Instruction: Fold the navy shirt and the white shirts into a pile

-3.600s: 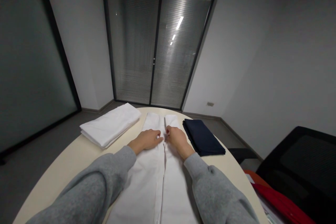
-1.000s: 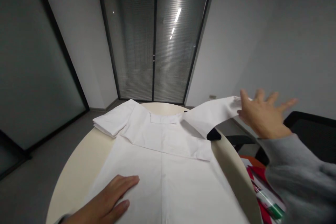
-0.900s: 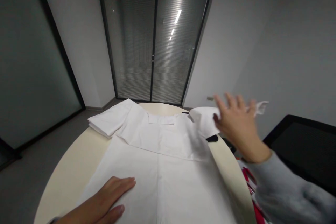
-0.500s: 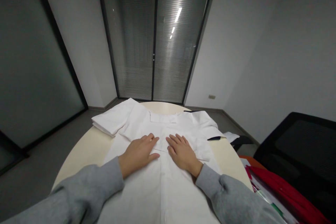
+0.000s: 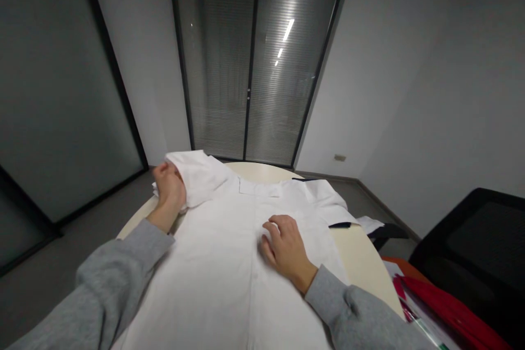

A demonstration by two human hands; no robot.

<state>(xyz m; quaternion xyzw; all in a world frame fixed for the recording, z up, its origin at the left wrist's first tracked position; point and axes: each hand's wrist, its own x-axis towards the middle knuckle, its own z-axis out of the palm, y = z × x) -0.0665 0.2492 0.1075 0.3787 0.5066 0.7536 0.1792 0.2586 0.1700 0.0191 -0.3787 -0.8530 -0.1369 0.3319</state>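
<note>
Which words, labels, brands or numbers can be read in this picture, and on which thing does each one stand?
None can be read.
White shirt: plain cloth, no label or print visible.
Dark cloth: only an edge shows, no text.
Papers beside the red cloth: too small and blurred to tell if they carry text.
Wall plate: no readable marking.

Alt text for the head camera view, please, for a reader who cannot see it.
A person's left hand lifts the left sleeve of a white shirt spread over a round table, while the right hand presses on the shirt's middle. A dark folded cloth peeks out at the shirt's right edge.
</note>
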